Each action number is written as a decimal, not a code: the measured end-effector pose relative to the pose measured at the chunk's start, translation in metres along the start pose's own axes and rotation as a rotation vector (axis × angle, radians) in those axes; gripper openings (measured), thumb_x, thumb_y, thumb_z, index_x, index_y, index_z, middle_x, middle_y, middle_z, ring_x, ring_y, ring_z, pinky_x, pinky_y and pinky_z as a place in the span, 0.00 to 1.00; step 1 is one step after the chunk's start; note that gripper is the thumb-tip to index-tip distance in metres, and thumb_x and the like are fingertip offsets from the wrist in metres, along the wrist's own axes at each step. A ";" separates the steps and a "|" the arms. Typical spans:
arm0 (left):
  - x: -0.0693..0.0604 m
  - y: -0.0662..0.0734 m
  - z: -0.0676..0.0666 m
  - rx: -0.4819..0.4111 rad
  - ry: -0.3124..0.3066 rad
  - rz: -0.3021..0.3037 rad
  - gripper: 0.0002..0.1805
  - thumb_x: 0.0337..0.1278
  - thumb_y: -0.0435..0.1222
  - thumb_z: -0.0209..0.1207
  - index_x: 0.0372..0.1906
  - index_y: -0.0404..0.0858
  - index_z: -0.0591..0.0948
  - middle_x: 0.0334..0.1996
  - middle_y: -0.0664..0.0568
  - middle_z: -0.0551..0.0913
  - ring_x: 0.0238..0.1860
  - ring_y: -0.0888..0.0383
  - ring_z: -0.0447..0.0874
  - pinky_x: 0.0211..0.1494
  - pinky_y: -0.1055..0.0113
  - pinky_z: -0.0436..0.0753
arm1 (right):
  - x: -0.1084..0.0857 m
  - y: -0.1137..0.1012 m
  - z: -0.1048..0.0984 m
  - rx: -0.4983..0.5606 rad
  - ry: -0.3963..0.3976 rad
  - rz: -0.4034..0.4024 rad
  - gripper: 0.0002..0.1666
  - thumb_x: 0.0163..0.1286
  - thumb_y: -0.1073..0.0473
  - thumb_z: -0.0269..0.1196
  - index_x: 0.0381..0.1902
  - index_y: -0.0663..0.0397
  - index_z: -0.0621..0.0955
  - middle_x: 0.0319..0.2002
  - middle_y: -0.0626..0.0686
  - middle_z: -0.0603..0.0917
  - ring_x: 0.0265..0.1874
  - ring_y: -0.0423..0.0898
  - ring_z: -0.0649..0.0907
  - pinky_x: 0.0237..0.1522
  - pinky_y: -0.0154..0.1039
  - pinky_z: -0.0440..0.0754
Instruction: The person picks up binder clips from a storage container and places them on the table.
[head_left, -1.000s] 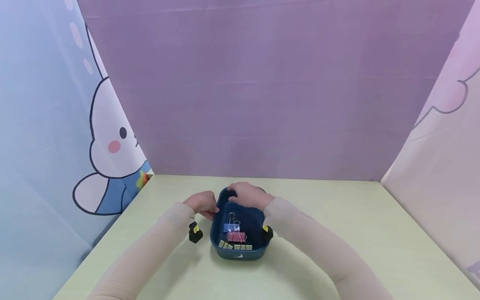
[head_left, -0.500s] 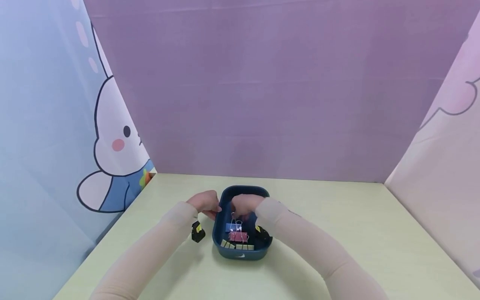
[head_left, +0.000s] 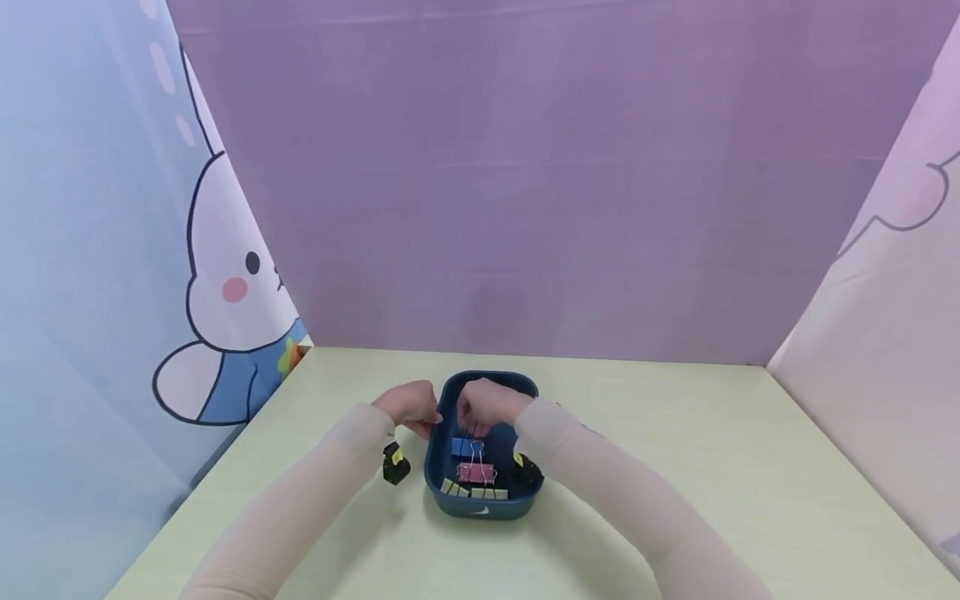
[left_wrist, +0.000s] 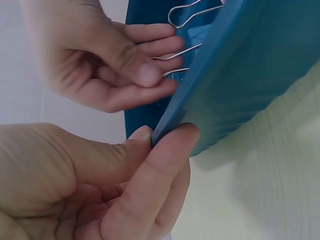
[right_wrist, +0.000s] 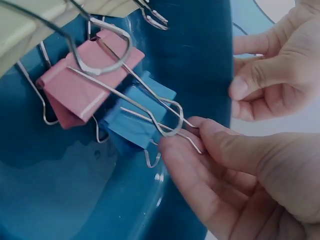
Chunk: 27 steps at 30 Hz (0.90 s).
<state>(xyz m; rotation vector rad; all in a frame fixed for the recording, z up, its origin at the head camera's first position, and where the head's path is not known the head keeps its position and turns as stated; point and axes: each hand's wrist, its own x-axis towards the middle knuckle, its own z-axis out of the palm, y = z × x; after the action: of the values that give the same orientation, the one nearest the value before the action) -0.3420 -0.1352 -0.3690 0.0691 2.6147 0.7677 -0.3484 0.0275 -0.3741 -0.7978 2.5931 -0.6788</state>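
Observation:
A dark blue plastic box (head_left: 483, 511) stands on the table. My left hand (head_left: 408, 407) pinches its left rim between thumb and fingers, as the left wrist view shows up close. Inside the box, my right hand (head_left: 491, 403) pinches the wire handle of a blue binder clip (right_wrist: 137, 117) between thumb and forefinger. Right beside that lies a pink binder clip (right_wrist: 90, 77), whose wire handle crosses over the blue one in the right wrist view. Pale yellow binder clips (head_left: 489, 493) rest at the box's near end.
The pale table (head_left: 712, 467) reaches out on both sides of the box. A purple cloth (head_left: 525, 183) hangs behind it, and printed curtains (head_left: 82, 275) close in the sides. A black wrist camera (head_left: 395, 463) sits under the left wrist.
My right hand has gone from above the far end of the box down to the blue clip and taken its handle. The left hand keeps its place on the rim.

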 end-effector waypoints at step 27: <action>0.001 0.003 0.000 0.028 0.002 -0.005 0.06 0.64 0.30 0.58 0.33 0.29 0.81 0.26 0.45 0.83 0.23 0.58 0.86 0.33 0.68 0.86 | -0.102 0.148 -0.073 0.098 0.341 0.137 0.11 0.65 0.76 0.56 0.39 0.64 0.84 0.35 0.59 0.84 0.30 0.46 0.81 0.37 0.40 0.85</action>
<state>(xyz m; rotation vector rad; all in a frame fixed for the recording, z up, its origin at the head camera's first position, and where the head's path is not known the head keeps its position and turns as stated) -0.3429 -0.1327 -0.3672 0.0702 2.6274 0.7298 -0.3653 0.2205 -0.3742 -0.5045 2.8545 -0.9639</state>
